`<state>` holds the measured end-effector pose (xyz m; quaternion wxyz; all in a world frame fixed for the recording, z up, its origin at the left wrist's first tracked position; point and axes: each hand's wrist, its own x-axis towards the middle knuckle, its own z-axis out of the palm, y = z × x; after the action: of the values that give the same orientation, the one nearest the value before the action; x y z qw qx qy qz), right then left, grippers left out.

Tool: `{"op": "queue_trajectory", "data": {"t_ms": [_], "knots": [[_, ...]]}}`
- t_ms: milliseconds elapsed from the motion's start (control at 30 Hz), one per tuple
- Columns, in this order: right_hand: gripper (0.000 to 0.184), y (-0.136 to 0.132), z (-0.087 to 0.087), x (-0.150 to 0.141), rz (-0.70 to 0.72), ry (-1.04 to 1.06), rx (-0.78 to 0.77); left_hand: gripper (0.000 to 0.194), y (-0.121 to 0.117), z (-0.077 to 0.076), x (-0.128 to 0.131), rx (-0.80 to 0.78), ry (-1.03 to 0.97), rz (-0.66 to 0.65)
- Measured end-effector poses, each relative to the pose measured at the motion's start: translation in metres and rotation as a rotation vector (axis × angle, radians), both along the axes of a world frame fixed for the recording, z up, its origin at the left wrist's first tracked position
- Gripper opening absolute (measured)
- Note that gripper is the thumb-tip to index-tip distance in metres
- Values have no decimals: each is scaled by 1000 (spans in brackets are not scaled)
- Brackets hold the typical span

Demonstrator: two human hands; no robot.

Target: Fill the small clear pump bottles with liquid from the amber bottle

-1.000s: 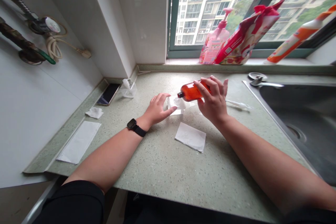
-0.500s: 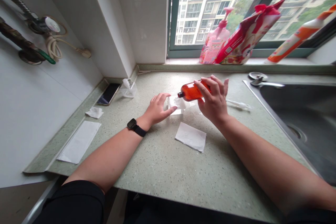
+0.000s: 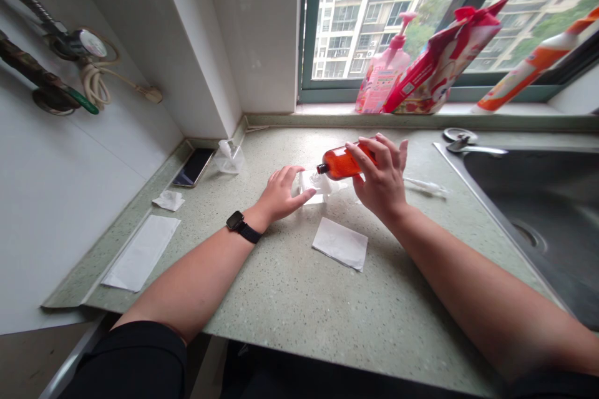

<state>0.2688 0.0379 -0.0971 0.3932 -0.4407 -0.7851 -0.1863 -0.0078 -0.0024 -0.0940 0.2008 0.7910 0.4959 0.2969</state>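
Note:
My right hand [image 3: 382, 182] holds an orange-red see-through bottle [image 3: 340, 163], tilted nearly level with its dark threaded mouth pointing left. That mouth is right at the round opening of a clear, square-sided container [image 3: 318, 197] on the counter. Whether liquid is running between them is too small to tell. The thumb and fingers of my left hand [image 3: 284, 193] are around the container's left side, steadying it. A dark watch [image 3: 236, 221] is on my left wrist. In front of the container lies a folded white paper [image 3: 340, 244].
To the right are a white pump-like piece with a thin tube [image 3: 427, 187] and a metal sink [image 3: 524, 199]. At left are a phone [image 3: 193, 167], a clear plastic cup [image 3: 229, 159], crumpled tissue [image 3: 169, 200] and folded paper [image 3: 140, 254]. Bottles and a red bag [image 3: 440, 65] line the windowsill.

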Motion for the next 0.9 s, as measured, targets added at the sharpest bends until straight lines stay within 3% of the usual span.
{"op": "queue_trajectory", "data": {"t_ms": [900], "knots": [[107,-2,2,-1,-10,-2,-19,68,-2,1,0,-4,1,-3]]}}
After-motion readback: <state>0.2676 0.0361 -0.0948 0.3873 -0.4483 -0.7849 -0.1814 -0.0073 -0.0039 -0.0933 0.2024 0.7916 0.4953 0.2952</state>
